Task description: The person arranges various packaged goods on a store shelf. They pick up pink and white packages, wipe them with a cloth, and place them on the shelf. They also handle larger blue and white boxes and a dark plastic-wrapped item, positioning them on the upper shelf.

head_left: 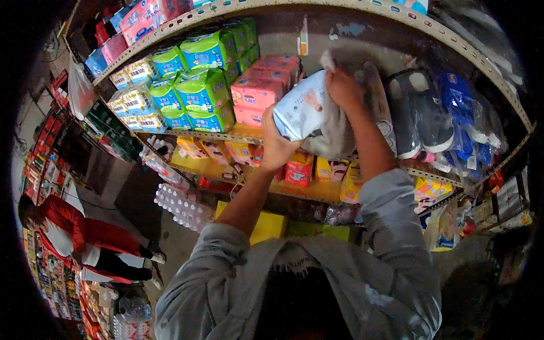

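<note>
On the middle shelf, my left hand (277, 144) grips the near left edge of a light blue soft package (300, 107) with a printed picture. The package is tilted, with its printed side towards me. My right hand (344, 90) is closed at its far right corner, around a whitish, cloth-like piece (327, 59) that sticks out beyond the fingers, somewhat blurred. Under and right of the package lies a grey, soft-looking bundle (335, 136); I cannot make out what it is. Pink packs (259, 93) are stacked just left of the package.
Green packs (201, 93) and white packs (136, 105) fill the shelf's left. Bagged dark slippers (422, 113) and blue ones (456, 96) lie right. Yellow and red packs (298, 168) line the shelf below. Shrink-wrapped bottles (180, 205) stand on the floor. A person in red (65, 226) stands at left.
</note>
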`<state>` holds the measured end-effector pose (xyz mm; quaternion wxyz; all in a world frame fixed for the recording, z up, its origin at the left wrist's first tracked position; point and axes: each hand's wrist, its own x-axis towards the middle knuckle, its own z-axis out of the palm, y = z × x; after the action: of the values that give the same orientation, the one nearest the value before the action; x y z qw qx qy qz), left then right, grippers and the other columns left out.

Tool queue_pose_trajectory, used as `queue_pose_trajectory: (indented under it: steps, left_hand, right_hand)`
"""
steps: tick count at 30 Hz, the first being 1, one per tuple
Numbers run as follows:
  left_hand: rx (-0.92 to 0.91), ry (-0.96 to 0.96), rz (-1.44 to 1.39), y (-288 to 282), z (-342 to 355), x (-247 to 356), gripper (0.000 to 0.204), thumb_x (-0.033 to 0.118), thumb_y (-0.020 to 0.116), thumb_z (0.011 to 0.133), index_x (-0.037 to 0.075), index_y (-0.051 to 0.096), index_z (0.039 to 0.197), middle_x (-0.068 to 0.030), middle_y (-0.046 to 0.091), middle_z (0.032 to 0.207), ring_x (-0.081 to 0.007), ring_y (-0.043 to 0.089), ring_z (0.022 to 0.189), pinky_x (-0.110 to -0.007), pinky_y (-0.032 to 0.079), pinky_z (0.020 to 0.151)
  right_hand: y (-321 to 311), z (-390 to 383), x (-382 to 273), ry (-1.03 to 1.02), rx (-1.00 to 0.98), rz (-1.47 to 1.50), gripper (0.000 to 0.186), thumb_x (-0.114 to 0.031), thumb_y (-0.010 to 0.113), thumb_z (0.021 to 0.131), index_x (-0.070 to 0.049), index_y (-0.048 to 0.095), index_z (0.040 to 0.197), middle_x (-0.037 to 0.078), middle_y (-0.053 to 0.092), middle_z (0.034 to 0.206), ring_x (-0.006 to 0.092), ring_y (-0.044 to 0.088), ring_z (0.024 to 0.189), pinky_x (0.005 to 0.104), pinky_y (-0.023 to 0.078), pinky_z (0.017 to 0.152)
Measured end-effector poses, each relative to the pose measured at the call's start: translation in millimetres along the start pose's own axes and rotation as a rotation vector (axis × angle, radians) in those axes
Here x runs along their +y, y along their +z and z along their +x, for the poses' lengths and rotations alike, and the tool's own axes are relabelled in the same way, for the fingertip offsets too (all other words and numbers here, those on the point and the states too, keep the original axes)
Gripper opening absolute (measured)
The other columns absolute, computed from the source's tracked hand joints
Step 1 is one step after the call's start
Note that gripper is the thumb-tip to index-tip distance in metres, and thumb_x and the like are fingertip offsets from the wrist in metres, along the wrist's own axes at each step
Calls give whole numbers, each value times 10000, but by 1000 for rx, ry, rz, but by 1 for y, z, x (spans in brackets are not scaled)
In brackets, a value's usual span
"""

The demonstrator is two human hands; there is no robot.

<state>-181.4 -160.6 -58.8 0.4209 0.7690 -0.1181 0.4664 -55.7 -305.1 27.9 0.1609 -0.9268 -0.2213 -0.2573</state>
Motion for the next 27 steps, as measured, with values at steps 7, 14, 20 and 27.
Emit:
queue_pose_trajectory:
  steps: [7, 14, 20, 27]
  left_hand:
    - [-5, -160, -175, -1, 2, -4, 852, 87, 773, 530, -8, 281, 1218, -163, 388, 1144, -298, 399, 1077, -373, 314, 934]
    - [-178, 157, 458, -6, -19, -37, 786, 87, 708, 645, 27, 217, 1256, -130, 389, 1158, -223, 384, 1112, -339, 315, 942]
    - [1, -287, -401, -5, -2, 6, 773, 75, 731, 616, 25, 239, 1210, -117, 415, 1116, -210, 438, 1030, -333, 366, 883]
    - [66, -586, -903, -16, 5, 13, 613, -29, 649, 670, 11, 300, 1173, -119, 473, 1084, -213, 504, 991, -332, 441, 829]
  right_hand:
    - [7, 0, 22, 92, 244, 239, 271, -247, 423, 850, -29, 579, 893, 195, 577, 841, 373, 569, 762, 460, 459, 637]
    - [6, -99, -88, -628, 255, 159, 437, -195, 596, 678, -142, 541, 1109, 80, 488, 1168, 228, 411, 1135, 458, 220, 995]
    - [22, -37, -24, -420, 426, -27, 198, -231, 563, 747, -67, 600, 851, 100, 566, 1012, 243, 458, 1061, 441, 317, 916]
    - [-16, -13, 28, 461, -98, 1154, 615, -524, 449, 807, -21, 488, 1157, 147, 505, 1161, 296, 486, 1033, 373, 379, 874]
